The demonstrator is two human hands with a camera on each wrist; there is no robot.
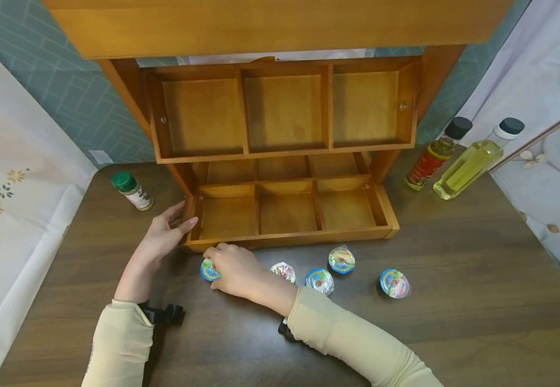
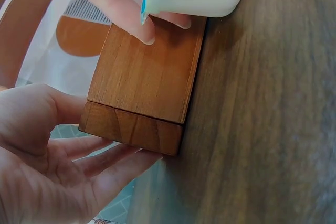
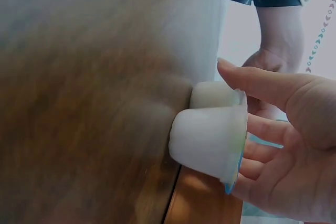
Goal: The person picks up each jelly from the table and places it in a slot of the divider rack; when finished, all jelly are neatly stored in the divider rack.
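Head view shows a brown table (image 1: 468,258) bearing a wooden rack (image 1: 285,238), which a hard push at one end might skew. The left hand (image 1: 164,235) reaches forward, thumb and nearly straight fingers apart against the rack's left end. The right hand (image 1: 238,271) slants inward, back uppermost, fingers arched over two cups in front of that end: a blue-rimmed cup (image 1: 207,270) and a nearer cup (image 3: 207,140). Whether it clamps either, I cannot tell. Handling both together risks one slipping from a loose hold; squeezing could dent a thin lid (image 3: 237,150).
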